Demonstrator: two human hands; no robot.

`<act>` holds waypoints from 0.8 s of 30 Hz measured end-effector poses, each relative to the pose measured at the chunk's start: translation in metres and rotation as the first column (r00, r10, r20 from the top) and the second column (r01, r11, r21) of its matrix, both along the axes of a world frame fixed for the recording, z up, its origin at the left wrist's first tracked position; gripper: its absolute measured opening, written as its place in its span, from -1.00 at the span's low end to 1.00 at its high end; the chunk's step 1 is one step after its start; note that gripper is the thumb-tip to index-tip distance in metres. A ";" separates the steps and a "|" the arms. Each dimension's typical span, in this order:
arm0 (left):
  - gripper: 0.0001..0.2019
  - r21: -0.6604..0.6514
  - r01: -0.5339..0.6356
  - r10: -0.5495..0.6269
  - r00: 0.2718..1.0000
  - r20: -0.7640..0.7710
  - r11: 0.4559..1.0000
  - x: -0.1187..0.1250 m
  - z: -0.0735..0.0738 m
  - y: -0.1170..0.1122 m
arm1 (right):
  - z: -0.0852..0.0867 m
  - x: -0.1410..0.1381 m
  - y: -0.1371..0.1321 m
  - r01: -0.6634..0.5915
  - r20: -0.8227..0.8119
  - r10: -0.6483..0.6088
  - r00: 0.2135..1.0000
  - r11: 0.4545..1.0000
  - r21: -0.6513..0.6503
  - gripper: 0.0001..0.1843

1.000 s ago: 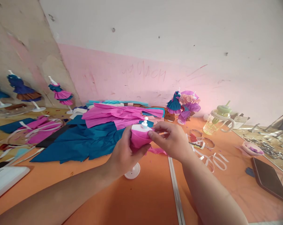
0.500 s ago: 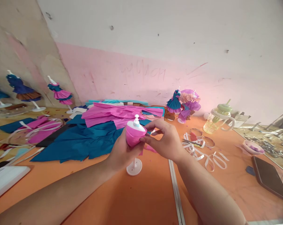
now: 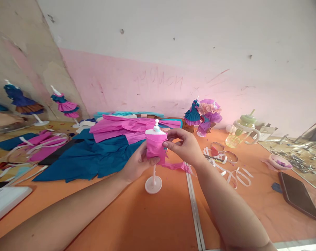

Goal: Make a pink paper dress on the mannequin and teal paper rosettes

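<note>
A small white dress form (image 3: 156,129) stands upright on its round base in front of me, its bodice wrapped in pink crepe paper (image 3: 155,148). My left hand (image 3: 139,162) is closed round the lower left side of the wrapped body, its thumb across the front. At the upper right edge of the wrap, my right hand (image 3: 185,144) pinches the pink paper between thumb and fingers. A crumpled pink strip (image 3: 177,168) trails to the right below that hand.
Teal sheets (image 3: 95,160) and pink sheets (image 3: 113,127) lie behind on the left. White ribbon (image 3: 241,176), scissors (image 3: 217,158), a drink bottle (image 3: 241,130) and a phone (image 3: 299,195) are on the right. Dressed forms (image 3: 65,104) stand at the back; another person's arm (image 3: 1,120) shows far left.
The dress form has turned more upright and shows more of its pink front. My left hand has slid lower on it. Another person's arm has come in at far left.
</note>
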State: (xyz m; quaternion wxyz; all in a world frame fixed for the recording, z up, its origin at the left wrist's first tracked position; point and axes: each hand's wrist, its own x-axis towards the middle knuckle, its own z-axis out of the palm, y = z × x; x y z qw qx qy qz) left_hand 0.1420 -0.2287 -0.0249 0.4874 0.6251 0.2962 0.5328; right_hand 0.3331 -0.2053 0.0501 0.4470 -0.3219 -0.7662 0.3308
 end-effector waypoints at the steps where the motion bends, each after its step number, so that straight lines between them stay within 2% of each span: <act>1: -0.51 -0.027 -0.002 0.002 1.000 -0.020 1.000 0.001 -0.002 0.000 | 0.001 0.003 0.001 -0.035 -0.002 0.035 0.999 0.999 -0.018 -0.66; 4: -0.50 -0.038 -0.027 0.026 0.999 -0.032 0.999 0.005 -0.007 -0.001 | 0.007 0.014 0.000 -0.196 0.061 0.202 0.977 0.976 -0.093 -0.41; 6: -0.50 -0.023 -0.042 0.042 0.999 -0.014 0.999 0.006 -0.008 -0.001 | 0.011 0.022 -0.001 -0.306 0.167 0.337 0.927 0.934 -0.186 -0.26; 8: -0.51 -0.025 -0.041 0.041 0.999 0.012 0.999 0.006 -0.009 -0.001 | 0.012 0.025 -0.001 -0.356 0.251 0.416 0.874 0.900 -0.253 -0.24; 10: -0.51 -0.038 -0.037 0.038 0.999 0.022 0.999 0.005 -0.011 -0.001 | 0.010 0.024 0.001 -0.367 0.261 0.420 0.869 0.902 -0.230 -0.35; 13: -0.53 -0.056 0.003 -0.003 1.000 0.003 0.998 0.004 -0.013 -0.004 | 0.001 0.016 0.007 -0.355 0.194 0.377 0.905 0.924 -0.141 -0.52; 17: -0.55 -0.077 0.101 -0.102 0.995 -0.016 0.992 0.003 -0.014 -0.010 | -0.006 0.010 0.013 -0.278 0.188 0.287 0.939 0.958 -0.071 -0.53; 20: -0.51 -0.094 0.116 -0.119 0.993 -0.027 0.989 0.003 -0.013 -0.012 | -0.006 0.012 0.014 -0.276 0.201 0.273 0.941 0.961 -0.012 -0.54; 24: -0.43 -0.065 0.148 -0.150 0.988 -0.027 0.987 0.003 -0.013 -0.013 | -0.010 0.013 0.019 -0.323 0.174 0.335 0.926 0.942 -0.095 -0.52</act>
